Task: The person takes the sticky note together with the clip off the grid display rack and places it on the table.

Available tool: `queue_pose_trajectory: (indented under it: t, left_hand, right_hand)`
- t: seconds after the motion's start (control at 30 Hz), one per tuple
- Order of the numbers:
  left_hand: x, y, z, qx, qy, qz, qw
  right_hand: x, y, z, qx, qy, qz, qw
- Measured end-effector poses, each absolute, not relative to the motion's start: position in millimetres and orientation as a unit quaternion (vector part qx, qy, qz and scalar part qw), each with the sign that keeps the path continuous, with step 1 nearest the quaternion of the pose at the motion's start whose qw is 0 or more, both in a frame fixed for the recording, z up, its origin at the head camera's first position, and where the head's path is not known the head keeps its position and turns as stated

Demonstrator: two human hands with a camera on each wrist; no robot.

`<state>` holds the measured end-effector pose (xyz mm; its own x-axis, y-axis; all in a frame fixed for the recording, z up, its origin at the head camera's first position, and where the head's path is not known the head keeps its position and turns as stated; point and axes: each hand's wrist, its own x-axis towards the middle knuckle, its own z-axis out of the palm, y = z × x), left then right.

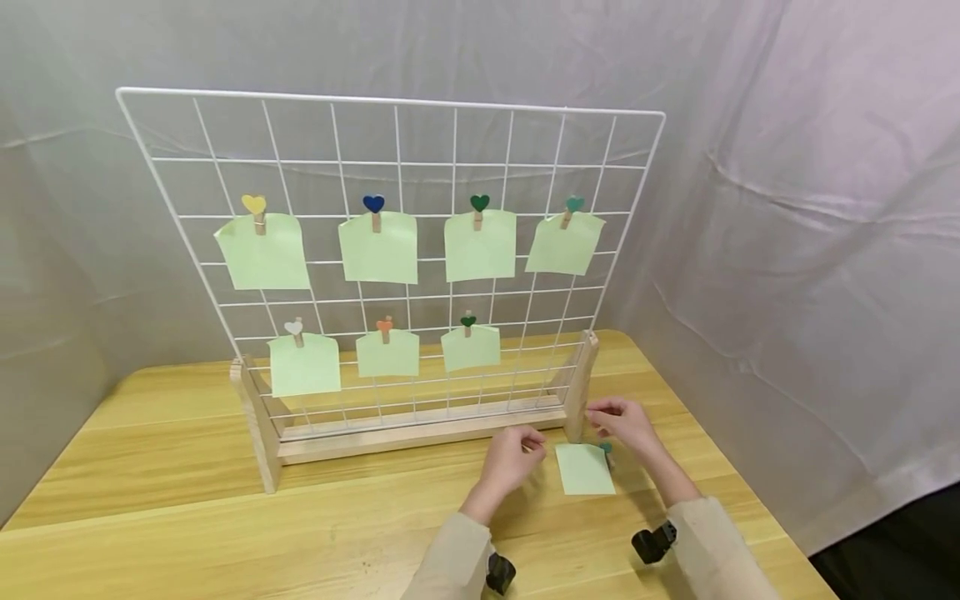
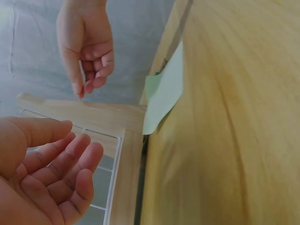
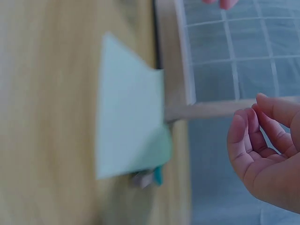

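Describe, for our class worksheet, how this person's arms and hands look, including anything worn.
The left hand and right hand are both ungloved. Plain beige sleeves stop short of the hands, and a small black camera shows near each sleeve's end.

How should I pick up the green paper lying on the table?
Probably pinch the green paper by its far right corner, next to the teal clip, coming from the right with the right hand: that corner looks bent up, leaving room to slip underneath.
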<state>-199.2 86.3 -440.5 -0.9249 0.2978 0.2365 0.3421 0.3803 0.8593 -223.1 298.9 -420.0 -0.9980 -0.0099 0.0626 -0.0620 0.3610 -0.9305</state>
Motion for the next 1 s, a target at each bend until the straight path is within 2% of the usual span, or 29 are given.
queue_pose_trajectory:
  t: [0.4,0.63,0.87,1.0]
  left_hand:
    - [-200.1,73.9,-425.7,-0.200,-0.810,-0.549,0.044]
    - [-201.3,63.8,-419.3,-0.201,-0.801,-0.562,0.054]
    - [-201.8,54.6,-414.3,-0.186,-0.800,-0.567,0.058]
    - [-203.0,50.8,-412.3,-0.183,-0.801,-0.566,0.063]
  right_hand:
    - [-226.8,272.2,-393.8,0.029,-0.810,0.585,0.022]
    - [-229.6,259.4,-392.7,0.057,-0.794,0.605,0.025]
    - [-239.4,256.3,-408.4,0.148,-0.750,0.644,0.046]
    - [-236.2,244.3,-397.9,0.129,-0.761,0.635,0.046]
